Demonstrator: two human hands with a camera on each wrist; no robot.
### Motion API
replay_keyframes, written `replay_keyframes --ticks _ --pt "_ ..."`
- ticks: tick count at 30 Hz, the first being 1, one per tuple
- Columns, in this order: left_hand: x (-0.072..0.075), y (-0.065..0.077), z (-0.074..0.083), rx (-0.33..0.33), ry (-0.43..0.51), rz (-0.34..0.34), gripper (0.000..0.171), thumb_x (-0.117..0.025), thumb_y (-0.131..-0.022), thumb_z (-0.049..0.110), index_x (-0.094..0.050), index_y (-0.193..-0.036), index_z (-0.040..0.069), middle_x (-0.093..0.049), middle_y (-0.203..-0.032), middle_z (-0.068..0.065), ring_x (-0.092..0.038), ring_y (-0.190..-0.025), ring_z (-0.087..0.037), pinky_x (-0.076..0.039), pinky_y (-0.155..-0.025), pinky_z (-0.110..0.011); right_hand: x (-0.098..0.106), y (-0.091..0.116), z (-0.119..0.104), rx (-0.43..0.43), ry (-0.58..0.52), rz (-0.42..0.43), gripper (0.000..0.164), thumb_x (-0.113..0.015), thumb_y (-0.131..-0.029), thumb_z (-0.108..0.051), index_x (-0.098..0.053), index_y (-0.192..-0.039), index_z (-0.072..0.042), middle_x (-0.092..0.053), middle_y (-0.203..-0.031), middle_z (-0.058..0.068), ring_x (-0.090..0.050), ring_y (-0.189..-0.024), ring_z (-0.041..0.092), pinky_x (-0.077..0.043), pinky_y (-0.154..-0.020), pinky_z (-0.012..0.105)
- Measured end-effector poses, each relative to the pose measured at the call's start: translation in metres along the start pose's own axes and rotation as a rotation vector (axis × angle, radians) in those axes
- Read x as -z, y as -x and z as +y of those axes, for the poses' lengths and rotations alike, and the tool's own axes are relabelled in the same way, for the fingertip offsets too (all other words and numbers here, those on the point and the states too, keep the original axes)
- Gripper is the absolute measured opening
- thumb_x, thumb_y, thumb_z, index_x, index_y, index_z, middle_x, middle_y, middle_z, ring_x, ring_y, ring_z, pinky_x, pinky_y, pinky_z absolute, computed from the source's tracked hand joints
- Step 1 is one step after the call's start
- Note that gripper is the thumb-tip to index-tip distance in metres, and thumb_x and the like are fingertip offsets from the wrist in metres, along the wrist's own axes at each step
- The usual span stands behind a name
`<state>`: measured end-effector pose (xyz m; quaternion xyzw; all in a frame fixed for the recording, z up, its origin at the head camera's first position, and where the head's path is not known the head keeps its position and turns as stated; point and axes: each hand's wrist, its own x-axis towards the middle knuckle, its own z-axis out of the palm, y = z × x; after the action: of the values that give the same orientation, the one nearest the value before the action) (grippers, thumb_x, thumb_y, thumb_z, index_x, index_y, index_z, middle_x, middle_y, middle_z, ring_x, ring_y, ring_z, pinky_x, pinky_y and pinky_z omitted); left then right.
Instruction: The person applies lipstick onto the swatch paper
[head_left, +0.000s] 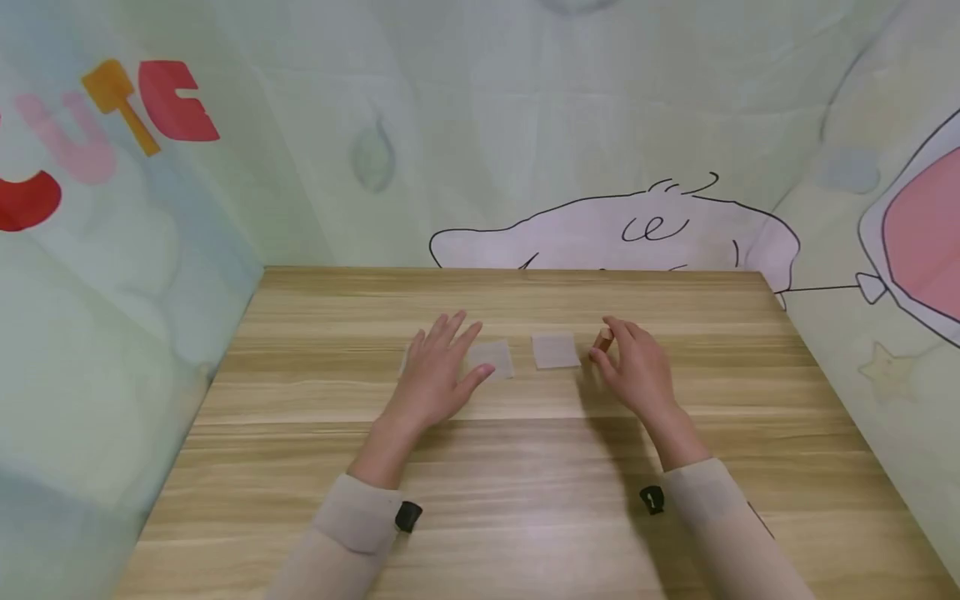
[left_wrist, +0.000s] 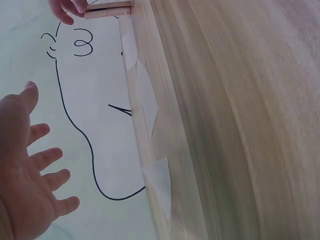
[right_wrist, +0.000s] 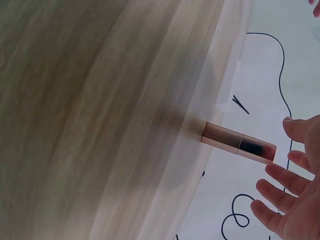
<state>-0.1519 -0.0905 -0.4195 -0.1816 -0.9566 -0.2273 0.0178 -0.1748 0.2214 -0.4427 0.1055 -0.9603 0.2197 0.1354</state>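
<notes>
Tube (head_left: pixel 602 341) at three o'clock of nearest paper (head_left: pixel 556 351), long axis upright, right hand (head_left: pixel 641 367) at its top, fingers loosely parted, left hand (head_left: pixel 435 372) splayed.

On my remote feed I count one left hand (head_left: pixel 435 375), one right hand (head_left: pixel 637 367), two sleeves (head_left: pixel 352 525) and two black wrist pieces (head_left: pixel 407 517). On one table (head_left: pixel 510 500) I make it one copper-coloured tube (right_wrist: pixel 239 143) and three pale squares (head_left: pixel 556 351).
</notes>
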Motion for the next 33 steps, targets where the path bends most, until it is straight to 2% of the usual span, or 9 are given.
replay_keyframes --ticks 6,15,22,33 --pt "-0.004 0.001 0.002 -0.019 0.0 0.014 0.065 -0.055 -0.102 0.048 -0.04 -0.156 0.013 -0.028 -0.164 -0.014 -0.019 -0.152 -0.039 -0.016 -0.12 -0.063 -0.003 -0.001 0.002 -0.008 0.008 -0.016 0.056 -0.076 -0.093 -0.019 -0.054 -0.14 0.003 -0.06 -0.131 0.027 -0.057 -0.119 0.048 -0.046 -0.099 0.059" --pt "-0.01 0.001 0.004 -0.014 0.004 -0.006 0.065 -0.055 -0.103 0.048 -0.039 -0.156 0.014 -0.027 -0.165 -0.012 -0.019 -0.153 -0.037 -0.015 -0.12 -0.061 -0.008 -0.003 0.007 -0.047 0.018 -0.028 0.056 -0.074 -0.094 -0.021 -0.053 -0.14 0.002 -0.059 -0.131 0.028 -0.057 -0.116 0.048 -0.048 -0.094 0.06" --pt "-0.016 -0.004 0.011 -0.067 0.002 -0.029 0.066 -0.056 -0.102 0.047 -0.04 -0.156 0.013 -0.029 -0.164 -0.014 -0.021 -0.152 -0.037 -0.016 -0.12 -0.06 -0.011 -0.004 0.008 -0.074 -0.017 -0.014 0.055 -0.075 -0.093 -0.019 -0.053 -0.138 0.005 -0.061 -0.128 0.029 -0.058 -0.115 0.049 -0.048 -0.093 0.06" --pt "-0.023 -0.013 0.02 -0.069 0.001 -0.071 0.067 -0.051 -0.103 0.052 -0.038 -0.157 0.017 -0.027 -0.165 -0.01 -0.019 -0.153 -0.034 -0.015 -0.121 -0.059 -0.016 -0.007 0.009 -0.092 -0.039 -0.02 0.055 -0.075 -0.093 -0.017 -0.053 -0.137 0.007 -0.062 -0.128 0.029 -0.059 -0.115 0.048 -0.048 -0.095 0.059"
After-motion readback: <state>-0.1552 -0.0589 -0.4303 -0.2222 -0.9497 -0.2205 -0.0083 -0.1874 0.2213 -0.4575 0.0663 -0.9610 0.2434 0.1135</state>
